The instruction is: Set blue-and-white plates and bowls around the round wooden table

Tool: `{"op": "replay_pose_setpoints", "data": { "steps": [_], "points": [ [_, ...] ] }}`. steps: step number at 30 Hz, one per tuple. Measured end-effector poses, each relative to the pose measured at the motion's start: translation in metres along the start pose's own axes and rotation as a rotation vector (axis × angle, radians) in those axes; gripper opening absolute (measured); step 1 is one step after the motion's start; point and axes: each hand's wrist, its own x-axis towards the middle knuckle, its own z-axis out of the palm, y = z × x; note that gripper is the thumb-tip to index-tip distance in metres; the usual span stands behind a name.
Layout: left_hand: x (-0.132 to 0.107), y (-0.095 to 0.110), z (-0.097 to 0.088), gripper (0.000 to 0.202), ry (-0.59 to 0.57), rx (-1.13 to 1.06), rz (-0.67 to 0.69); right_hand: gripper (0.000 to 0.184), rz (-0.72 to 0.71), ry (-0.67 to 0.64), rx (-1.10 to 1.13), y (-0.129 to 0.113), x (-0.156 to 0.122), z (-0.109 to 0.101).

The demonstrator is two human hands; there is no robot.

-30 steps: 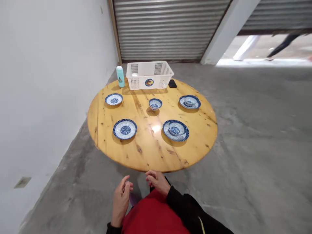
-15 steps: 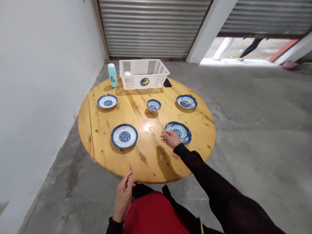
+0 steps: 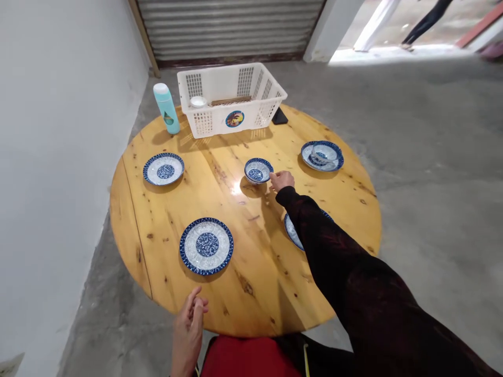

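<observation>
My right hand [image 3: 281, 180] reaches across the round wooden table [image 3: 255, 293] to a small blue-and-white bowl [image 3: 258, 170] at its middle. The curled fingers sit on the bowl's right rim. My black sleeve covers most of a blue-patterned plate [image 3: 292, 231] near the right front. My left hand [image 3: 188, 327] hovers at the table's near edge, fingers loosely extended and holding nothing. It is nearest to a blue-patterned plate [image 3: 206, 245].
Another plate [image 3: 163, 169] lies at the left; a plate with a bowl on it [image 3: 322, 155] at the right. A white basket [image 3: 231, 99], a teal bottle [image 3: 166, 109] and a black object [image 3: 280, 116] stand at the back. A wall is close on the left.
My right hand rose from my lap, passed the right front plate and moved forward to the middle bowl. The view moved closer to the table. My left hand stayed at the near edge.
</observation>
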Motion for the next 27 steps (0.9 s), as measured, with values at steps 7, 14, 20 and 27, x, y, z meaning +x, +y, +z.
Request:
{"op": "replay_pose_setpoints", "data": {
  "steps": [7,14,20,27],
  "points": [
    [0.018,0.024,0.010,0.060,-0.088,0.021,-0.003,0.029,0.099,0.014,-0.142,0.001,0.019,0.011],
    [0.047,0.040,0.012,0.050,-0.170,0.048,0.072,0.037,0.095,0.049,-0.203,0.002,0.021,0.019],
    [0.122,0.081,0.023,0.043,-0.238,0.092,0.285,0.037,0.129,0.039,-0.163,-0.016,0.011,0.009],
    [0.226,0.157,0.093,0.045,-0.349,0.295,0.618,0.031,0.117,0.025,-0.206,-0.024,0.012,0.002]
  ]
}}
